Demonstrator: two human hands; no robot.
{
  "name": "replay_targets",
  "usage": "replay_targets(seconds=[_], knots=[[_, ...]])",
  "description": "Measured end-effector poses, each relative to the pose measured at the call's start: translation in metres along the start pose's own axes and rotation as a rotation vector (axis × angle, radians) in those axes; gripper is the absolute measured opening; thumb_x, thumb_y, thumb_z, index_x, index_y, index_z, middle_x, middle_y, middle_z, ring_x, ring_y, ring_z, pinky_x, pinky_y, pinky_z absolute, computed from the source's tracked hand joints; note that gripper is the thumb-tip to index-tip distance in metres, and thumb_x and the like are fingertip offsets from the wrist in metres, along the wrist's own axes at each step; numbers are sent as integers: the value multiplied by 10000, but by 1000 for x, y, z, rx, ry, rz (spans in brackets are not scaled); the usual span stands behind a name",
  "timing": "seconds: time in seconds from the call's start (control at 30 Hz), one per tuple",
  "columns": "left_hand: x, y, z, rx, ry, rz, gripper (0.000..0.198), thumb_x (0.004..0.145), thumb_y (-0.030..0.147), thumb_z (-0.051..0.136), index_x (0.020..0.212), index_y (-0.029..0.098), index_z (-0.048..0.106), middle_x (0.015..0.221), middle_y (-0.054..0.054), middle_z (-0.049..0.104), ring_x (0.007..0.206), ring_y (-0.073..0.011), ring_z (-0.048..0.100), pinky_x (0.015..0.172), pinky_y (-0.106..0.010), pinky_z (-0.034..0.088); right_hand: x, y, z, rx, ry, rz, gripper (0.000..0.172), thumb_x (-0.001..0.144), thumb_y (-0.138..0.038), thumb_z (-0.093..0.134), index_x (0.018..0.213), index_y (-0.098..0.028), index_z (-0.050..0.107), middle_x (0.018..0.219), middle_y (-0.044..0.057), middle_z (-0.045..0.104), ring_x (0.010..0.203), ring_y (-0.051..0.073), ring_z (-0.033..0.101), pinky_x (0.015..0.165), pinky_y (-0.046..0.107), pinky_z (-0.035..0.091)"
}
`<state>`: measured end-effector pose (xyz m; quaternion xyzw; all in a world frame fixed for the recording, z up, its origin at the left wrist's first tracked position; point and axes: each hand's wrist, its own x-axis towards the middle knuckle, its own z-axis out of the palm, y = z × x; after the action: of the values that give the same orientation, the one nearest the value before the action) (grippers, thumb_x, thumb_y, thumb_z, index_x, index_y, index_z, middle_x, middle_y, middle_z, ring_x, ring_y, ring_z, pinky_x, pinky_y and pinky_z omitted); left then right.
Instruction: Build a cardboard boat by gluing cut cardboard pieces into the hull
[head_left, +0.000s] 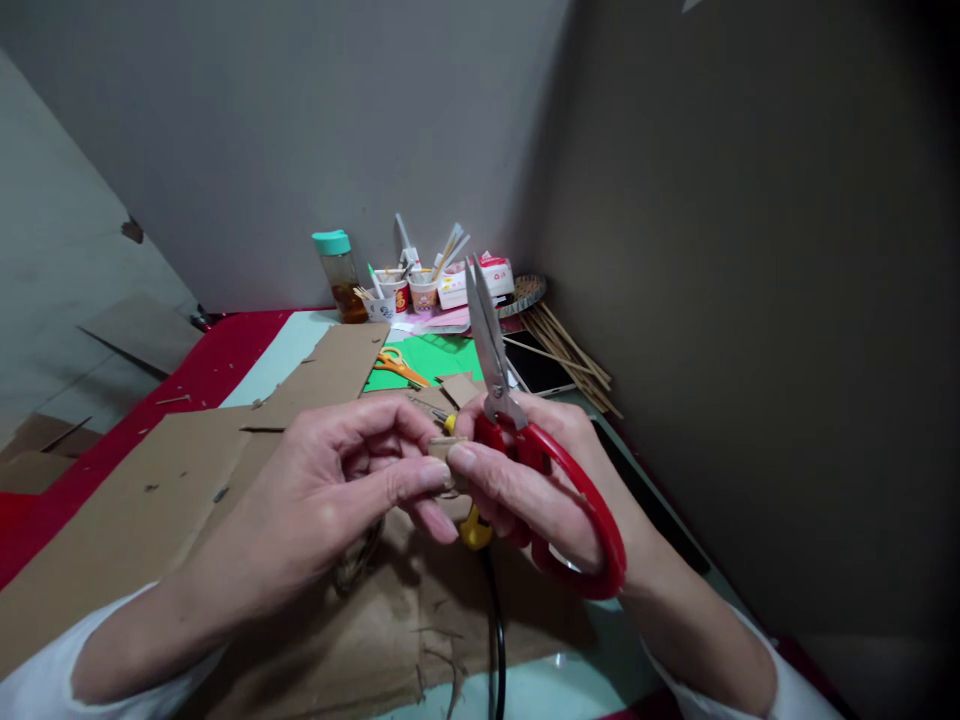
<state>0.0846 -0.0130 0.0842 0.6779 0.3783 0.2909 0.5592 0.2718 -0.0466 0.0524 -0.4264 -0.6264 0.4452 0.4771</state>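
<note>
Between the thumbs and fingers of both hands is a small piece of cardboard [448, 450]. My left hand [352, 465] pinches its left side, and my right hand [517, 485] pinches the right side. Red-handled scissors [491, 350] hang on my right hand, the thumb through one loop, with the blades pointing up and nearly together. Below the hands, partly hidden, is a yellow-bodied tool [476, 528] with a black cord [497, 630]. A coil of twine [358, 560] shows in part under my left hand.
Cardboard sheets [169, 490] with scraps cover the table's left side. Orange scissors [401, 367] lie by green paper [457, 355]. Behind are a bottle [341, 280], cups of tools [424, 293], a tissue pack [476, 283] and wooden sticks [574, 350]. Walls stand behind and right.
</note>
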Motion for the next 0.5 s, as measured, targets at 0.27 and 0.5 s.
replay_targets(seconds=[0.27,0.5], knots=[[3,8,-2,111,-47,-11,116,838,298,707,755,226,672,590,18,685,492,-136,636,501,-185,523,-1,0,-4,8,-55,55,293,899,-434,741,789,-208,590,561,-67,516,463,95,475,451,219,394],[1,7,-5,51,-36,-12,133,860,308,726,823,228,627,621,-1,724,554,-160,684,554,-209,542,4,3,-3,189,-139,125,320,901,-470,733,794,-213,576,542,-76,516,420,81,460,391,195,362]])
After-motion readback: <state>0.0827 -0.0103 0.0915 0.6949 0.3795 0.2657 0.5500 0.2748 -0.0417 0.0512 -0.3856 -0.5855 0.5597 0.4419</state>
